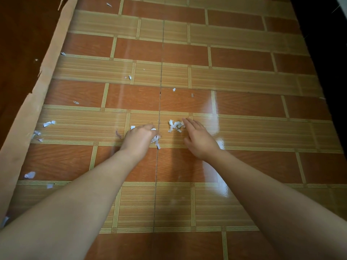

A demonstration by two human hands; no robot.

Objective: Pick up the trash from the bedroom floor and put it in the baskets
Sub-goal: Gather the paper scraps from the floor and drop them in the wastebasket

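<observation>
Small white paper scraps lie scattered on the patterned floor. My left hand [139, 139] is curled around a bunch of paper scraps [156, 140], some sticking out below the fingers. My right hand [199, 139] is flat with fingers spread, its fingertips touching a small pile of scraps [175, 126] on the floor. More scraps lie at the left: a pair [49, 123], a cluster [37, 134] and a larger piece [30, 175]. No basket is in view.
The brick-patterned vinyl floor [244, 113] runs ahead, with a raw beige edge strip [37, 94] along the left and dark wood beyond it. A dark furniture edge [330, 62] borders the right. Stray scraps lie farther off [130, 77], [173, 89], [109, 4].
</observation>
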